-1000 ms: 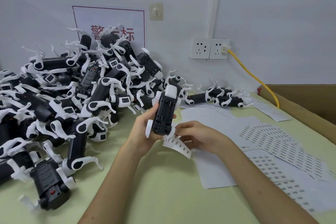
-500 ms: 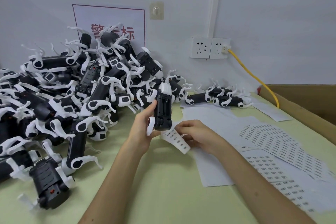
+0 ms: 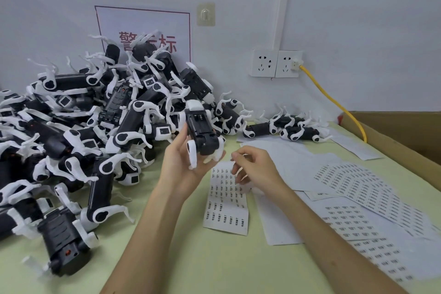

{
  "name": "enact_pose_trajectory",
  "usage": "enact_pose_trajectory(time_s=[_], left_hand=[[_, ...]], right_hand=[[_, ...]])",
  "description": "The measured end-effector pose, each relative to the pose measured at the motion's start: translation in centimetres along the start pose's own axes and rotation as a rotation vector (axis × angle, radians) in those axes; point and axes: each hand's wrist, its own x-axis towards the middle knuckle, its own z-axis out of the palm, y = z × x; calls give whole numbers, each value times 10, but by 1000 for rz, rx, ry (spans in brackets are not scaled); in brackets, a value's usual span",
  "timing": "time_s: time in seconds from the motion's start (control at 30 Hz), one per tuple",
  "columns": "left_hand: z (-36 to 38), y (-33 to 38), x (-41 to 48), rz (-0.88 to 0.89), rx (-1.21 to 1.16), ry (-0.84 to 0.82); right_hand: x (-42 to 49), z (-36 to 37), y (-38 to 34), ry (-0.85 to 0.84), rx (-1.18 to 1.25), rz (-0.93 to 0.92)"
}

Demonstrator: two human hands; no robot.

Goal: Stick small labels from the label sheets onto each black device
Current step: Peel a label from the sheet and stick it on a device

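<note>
Left hand [image 3: 180, 165] grips black device [image 3: 201, 129]; right hand [image 3: 258, 170], loosely curled, touches illegible label strip [image 3: 226, 211].

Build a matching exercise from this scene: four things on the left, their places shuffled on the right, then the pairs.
1. held black device
2. small label sheet
3. yellow cable
4. cardboard box

A. plugged into the right wall socket
B. at the far right of the view
C. gripped in the left hand
D. flat on the table, by the right hand

Pairs: 1-C, 2-D, 3-A, 4-B
</note>
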Motion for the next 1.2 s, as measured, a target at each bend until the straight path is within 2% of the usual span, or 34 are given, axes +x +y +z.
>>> enact_pose_trajectory(time_s=[0.13,0.3,0.57,0.83,1.2], left_hand=[[1,-6,0,-59,-148,-29],[1,-4,0,-28,-183,-27],[-4,-3,2,4,-218,-29],[0,-4,0,-19,-176,-4],[0,-4,-1,36,-241,-30]], right_hand=[[1,-1,2,125,-73,-186],[-1,1,1,126,-57,-280],[-3,3,2,106,-129,-335],[-3,-2,0,288,-110,-383],[-3,2,4,148,-210,-459]])
